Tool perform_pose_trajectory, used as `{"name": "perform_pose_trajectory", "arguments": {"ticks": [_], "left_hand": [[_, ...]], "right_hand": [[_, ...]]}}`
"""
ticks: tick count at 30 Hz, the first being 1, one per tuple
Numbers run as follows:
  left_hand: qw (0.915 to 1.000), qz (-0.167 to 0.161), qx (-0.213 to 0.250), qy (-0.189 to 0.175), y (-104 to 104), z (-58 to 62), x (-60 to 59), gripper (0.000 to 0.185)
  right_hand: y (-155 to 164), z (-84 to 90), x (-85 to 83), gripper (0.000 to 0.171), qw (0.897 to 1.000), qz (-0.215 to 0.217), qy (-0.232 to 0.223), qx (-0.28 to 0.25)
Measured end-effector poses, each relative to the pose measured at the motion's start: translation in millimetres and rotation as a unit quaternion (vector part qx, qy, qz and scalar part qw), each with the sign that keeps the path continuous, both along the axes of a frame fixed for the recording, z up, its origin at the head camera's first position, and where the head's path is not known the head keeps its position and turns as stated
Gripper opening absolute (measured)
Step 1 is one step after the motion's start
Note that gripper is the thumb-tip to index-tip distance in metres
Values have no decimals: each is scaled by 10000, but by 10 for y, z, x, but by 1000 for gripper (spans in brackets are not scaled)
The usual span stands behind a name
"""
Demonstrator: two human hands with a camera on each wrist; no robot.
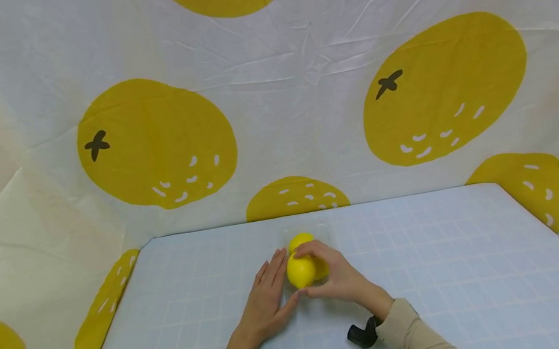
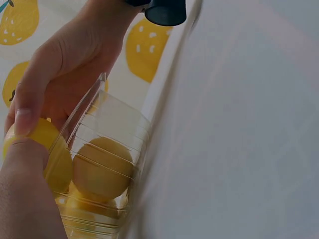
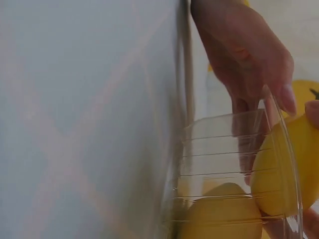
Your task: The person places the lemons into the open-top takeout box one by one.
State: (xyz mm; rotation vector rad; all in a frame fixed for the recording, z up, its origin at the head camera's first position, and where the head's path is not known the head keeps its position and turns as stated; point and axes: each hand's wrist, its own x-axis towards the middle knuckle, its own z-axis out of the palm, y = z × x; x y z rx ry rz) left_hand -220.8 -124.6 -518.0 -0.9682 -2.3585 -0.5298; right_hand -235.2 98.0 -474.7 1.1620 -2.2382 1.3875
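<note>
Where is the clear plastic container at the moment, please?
In the head view the clear plastic container sits mid-table on the checked tablecloth, just beyond the right hand gripping a lemon, with the left hand at its left side.

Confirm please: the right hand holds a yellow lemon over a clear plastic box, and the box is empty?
Not quite. The right hand does hold a lemon at the clear plastic box, but the box is not empty: the left wrist view shows another lemon inside it.
</note>
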Motion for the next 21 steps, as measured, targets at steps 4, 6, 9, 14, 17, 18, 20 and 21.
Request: {"name": "perform_pose_trajectory", "arguments": {"ticks": [4, 6, 9, 14, 17, 18, 20, 21], "left_hand": [[9999, 35, -95, -82, -2, 2, 5, 75], [9998, 45, -131, -114, -7, -1, 5, 74], [9999, 40, -131, -78, -16, -6, 4, 73], [9999, 39, -106, -30, -20, -5, 7, 72], [9999, 62, -113, -94, -16, -2, 12, 72], [9999, 72, -118, -103, -14, -1, 14, 72], [9998, 91, -129, -140, -8, 3, 17, 72], [9997, 97, -128, -179, -5, 5, 19, 72]], "right_hand": [[-1, 1, 18, 60, 9994, 35, -153, 317], [0, 14, 24, 59, 9988, 13, -185, 448], [3, 28, 24, 56, 9978, -33, -111, 658], [10, 66, 29, 51, 9962, -23, 61, 866], [17, 94, 41, 49, 9954, 44, -9, 961], [20, 102, 44, 49, 9950, 70, -61, 999], [22, 122, 52, 46, 9940, 116, -216, 1064], [24, 127, 54, 45, 9936, 133, -293, 1081]]}}
